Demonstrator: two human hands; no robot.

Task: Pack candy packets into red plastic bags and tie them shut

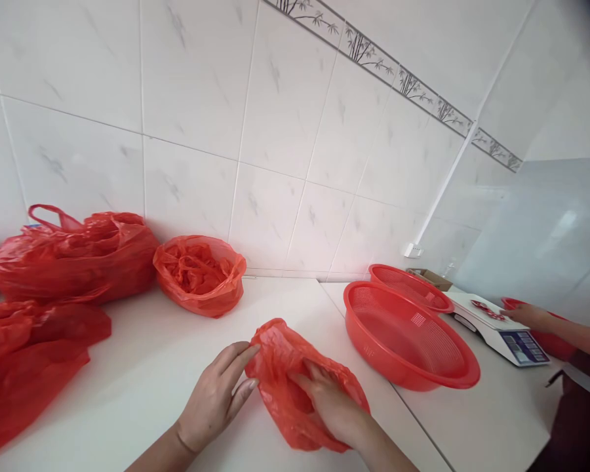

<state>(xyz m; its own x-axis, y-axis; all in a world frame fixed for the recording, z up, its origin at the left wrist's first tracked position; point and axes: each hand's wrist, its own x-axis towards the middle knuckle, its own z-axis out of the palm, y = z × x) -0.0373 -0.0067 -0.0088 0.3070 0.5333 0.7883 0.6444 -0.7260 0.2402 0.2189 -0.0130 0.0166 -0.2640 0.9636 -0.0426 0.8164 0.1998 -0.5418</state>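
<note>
Both hands work a crumpled red bag on the white worktop; left hand pinches its edge; right hand grips its middle; 2 red baskets stand near.

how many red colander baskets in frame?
2 clearly in view. A large red colander basket sits on the counter right of the hands; a second red colander basket is behind it, beside the scale. A red rim behind the scale may be another.

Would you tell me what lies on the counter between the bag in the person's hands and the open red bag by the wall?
Nothing: in the head view, only bare white counter separates the held bag from the open red bag.
</note>
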